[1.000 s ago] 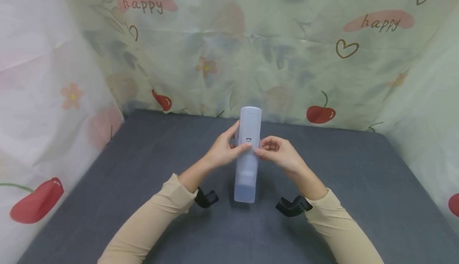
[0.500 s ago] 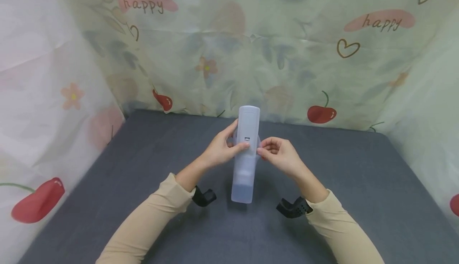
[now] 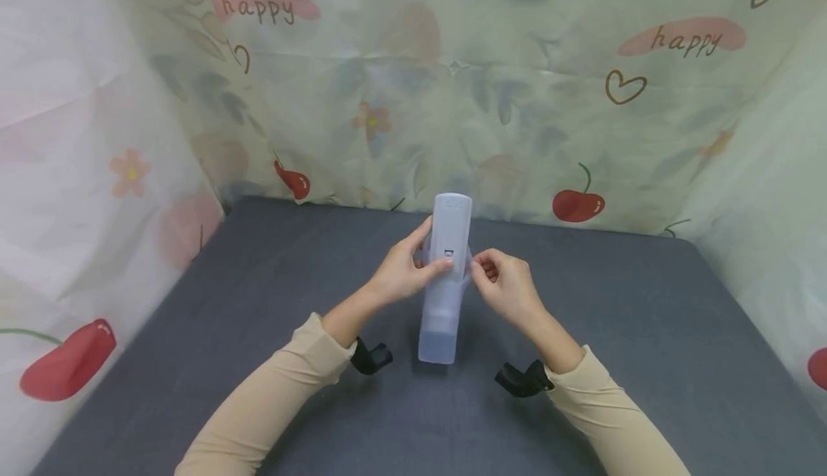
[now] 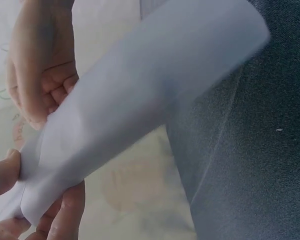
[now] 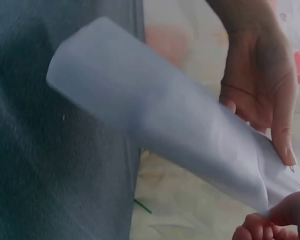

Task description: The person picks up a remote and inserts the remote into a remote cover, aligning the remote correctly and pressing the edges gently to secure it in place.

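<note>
A long white remote control (image 3: 451, 228), back side up with a small latch slot, stands tilted above the table in the head view. Its lower part is inside a translucent sleeve (image 3: 441, 318), whose bottom end looks bluish. My left hand (image 3: 403, 271) grips the remote from the left, thumb across its back below the latch and fingers behind. At the right edge my right hand (image 3: 507, 286) pinches the sleeve's flared rim between thumb and curled fingers. In the right wrist view the sleeve (image 5: 190, 125) crosses the picture, its mouth edge close to the right hand (image 5: 290, 215).
A dark grey cloth-covered table (image 3: 258, 361) lies beneath the hands. Printed curtains (image 3: 413, 103) with cherries and hearts enclose the back and sides. A black wrist mount (image 3: 523, 379) hangs at the right wrist, another black mount (image 3: 372, 356) at the left.
The right hand has shifted slightly and turned, its fingers now more tucked against the sleeve's rim. The remote swayed slightly left, then back right; the left hand keeps its grip.
</note>
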### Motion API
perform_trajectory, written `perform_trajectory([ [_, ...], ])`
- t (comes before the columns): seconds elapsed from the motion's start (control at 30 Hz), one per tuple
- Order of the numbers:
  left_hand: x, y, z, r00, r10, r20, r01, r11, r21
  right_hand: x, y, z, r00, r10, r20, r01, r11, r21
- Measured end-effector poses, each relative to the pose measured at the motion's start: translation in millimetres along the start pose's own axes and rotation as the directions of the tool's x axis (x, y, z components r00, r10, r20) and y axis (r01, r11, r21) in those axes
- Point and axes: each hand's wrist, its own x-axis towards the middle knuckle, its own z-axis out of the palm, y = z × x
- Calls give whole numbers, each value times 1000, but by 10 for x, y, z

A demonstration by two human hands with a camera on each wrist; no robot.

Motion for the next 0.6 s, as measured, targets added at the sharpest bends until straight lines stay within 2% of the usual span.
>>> perform_trajectory([
  [0.1, -1, 8, 7, 1000, -14, -11, 14, 1000, 10, -1, 22, 8, 998, 71, 2, -70, 992, 106],
  [0.27, 4, 25, 19, 1000, -25, -14, 25, 1000, 17, 23, -2, 6, 982, 188, 6, -182, 945, 271],
  [0.43, -2, 34, 29, 999, -42, -16, 42, 999, 26, 61, -70, 15, 951, 307, 17, -295, 894, 337],
  [0.6, -16, 51, 47, 999, -31, -25, 32, 997, 71, 110, -101, 16, 928, 371, -4, -340, 855, 392],
])
